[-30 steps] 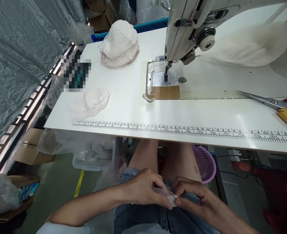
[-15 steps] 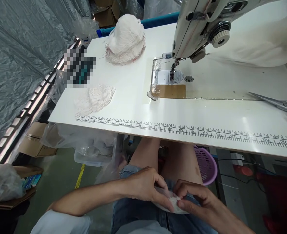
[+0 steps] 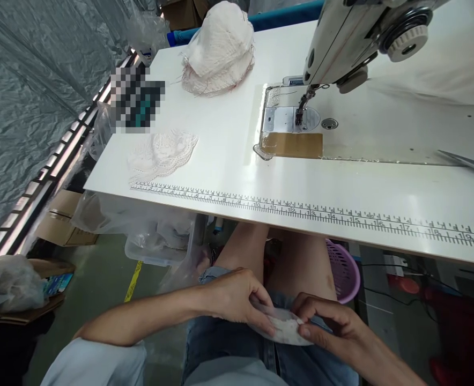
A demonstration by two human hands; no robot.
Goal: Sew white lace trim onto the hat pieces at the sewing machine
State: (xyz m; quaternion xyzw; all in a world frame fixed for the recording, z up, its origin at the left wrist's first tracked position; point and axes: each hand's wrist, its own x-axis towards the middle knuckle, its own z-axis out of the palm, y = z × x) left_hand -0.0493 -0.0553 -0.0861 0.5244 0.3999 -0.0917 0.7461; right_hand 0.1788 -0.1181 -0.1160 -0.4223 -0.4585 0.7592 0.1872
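Observation:
Both hands are down in my lap, below the table's front edge. My left hand (image 3: 237, 300) and my right hand (image 3: 329, 327) each pinch an edge of a small clear plastic bag (image 3: 283, 329) with white lace bits inside, resting on my denim shorts (image 3: 237, 348). The fingers of both hands are closed on the bag. On the white sewing table (image 3: 341, 182) above lie a flat pile of white lace pieces (image 3: 160, 153) near the left front and a taller heap of pale fabric pieces (image 3: 219, 48) at the back.
The sewing machine (image 3: 357, 43) stands at the back right with its needle plate (image 3: 289, 120) and a brown patch in front. A ruler strip (image 3: 321, 214) runs along the table's front edge. Scissors' tips (image 3: 470, 163) show at right. A purple basket (image 3: 341, 268), plastic bags and boxes sit underneath.
The view has tilted down and left. My hands stay in my lap, and more of the clear bag with lace now shows between my fingers.

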